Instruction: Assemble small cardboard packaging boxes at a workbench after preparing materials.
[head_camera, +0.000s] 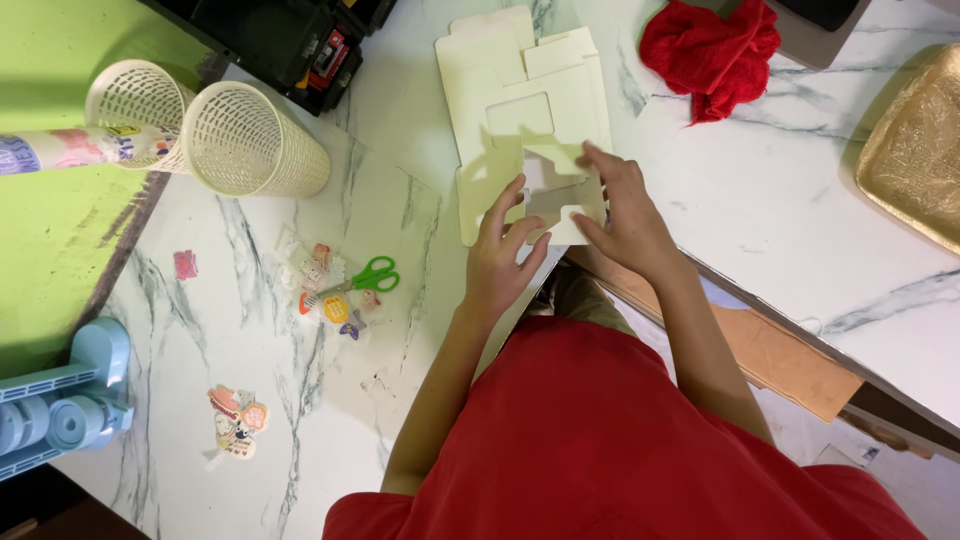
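Note:
A flat cream cardboard cut-out (515, 90) with a square window lies on the white marble table (760, 200). My left hand (503, 262) rests with its fingers spread on the near left flap of the cardboard. My right hand (622, 215) presses on the near right part, its fingers bent over a small folded flap. Both hands touch the cardboard at the table's near edge.
Green-handled scissors (368, 277) lie on a pile of small stickers left of my hands. Two cream mesh cups (255, 140) lie on their sides at the back left. A red cloth (712, 52) and a gold tray (915, 150) sit to the right. A light blue device (60, 400) stands at the left edge.

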